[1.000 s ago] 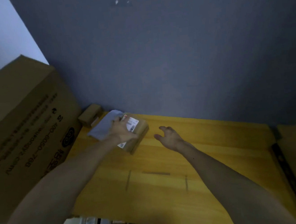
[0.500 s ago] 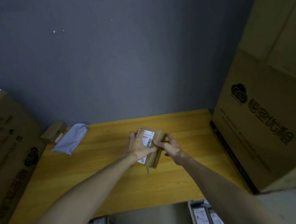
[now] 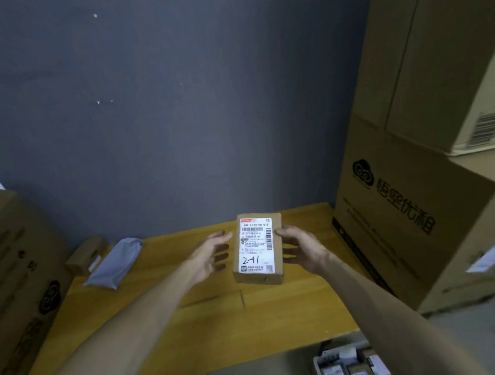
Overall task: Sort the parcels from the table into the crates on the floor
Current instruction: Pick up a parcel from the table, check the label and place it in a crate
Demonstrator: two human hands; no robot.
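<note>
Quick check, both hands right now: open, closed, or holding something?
Left hand: fingers straight, pressed against the left side of the labelled cardboard parcel.
Right hand: thumb and fingers curled round the parcel's right side, holding it.

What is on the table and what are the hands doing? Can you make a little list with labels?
held: cardboard parcel, label facing up, "241" handwritten on it
left hand: at the parcel's left side, fingers spread
right hand: holds the parcel's right side
table: yellow wood
also on table: grey mailer bag, small brown box at the back left
floor: crate with parcels
</note>
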